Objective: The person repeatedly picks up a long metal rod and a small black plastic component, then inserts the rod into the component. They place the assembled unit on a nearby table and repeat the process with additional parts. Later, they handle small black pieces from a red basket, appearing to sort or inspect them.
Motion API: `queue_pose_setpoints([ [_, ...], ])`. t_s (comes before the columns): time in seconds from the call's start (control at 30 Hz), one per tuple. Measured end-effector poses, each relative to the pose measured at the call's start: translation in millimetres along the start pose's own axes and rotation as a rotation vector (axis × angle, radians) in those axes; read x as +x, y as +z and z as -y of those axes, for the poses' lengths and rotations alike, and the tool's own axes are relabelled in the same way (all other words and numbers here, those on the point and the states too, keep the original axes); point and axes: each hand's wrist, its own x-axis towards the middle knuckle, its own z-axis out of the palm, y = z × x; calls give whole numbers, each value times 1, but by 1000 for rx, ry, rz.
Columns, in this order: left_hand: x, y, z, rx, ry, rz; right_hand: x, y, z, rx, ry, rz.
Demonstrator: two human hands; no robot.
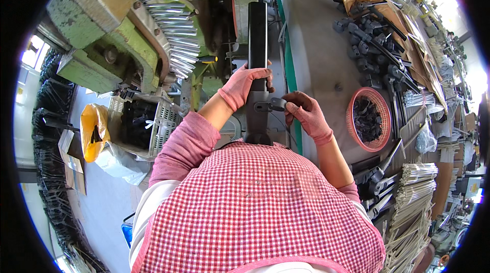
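Observation:
A long black rectangular tube (258, 33) stretches away from my body, its near end close to my checked apron (255, 196). My left hand (244, 86), in a pink fingerless-looking glove, is closed around the tube's middle. Beside the near part of the tube, my right hand (310, 115), gloved alike, pinches a small dark rounded fitting (277, 104) between thumb and fingers. That fitting meets the tube's right side near an oblong slot; I cannot tell whether it is fastened there.
A worn green machine (87, 28) with a row of shiny metal rods (171, 28) stands at left. Below it are a crate (162, 132) of black parts and a yellow bag (94, 130). On the grey table (319, 43) at right sits a pink basket (352, 120) near piled black fittings (370, 43).

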Motion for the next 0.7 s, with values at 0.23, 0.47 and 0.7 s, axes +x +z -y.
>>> queue_pose_setpoints([
  [0.23,-17,-14,-6,-20,33,108,10,26,-13,-101,-38,-9],
  [0.47,-26,-36,-5,-11,149,-140,21,80,-29,-229,35,-294],
  [0.7,-34,-49,3,-189,251,-460,29,108,-26,-896,-9,-146],
])
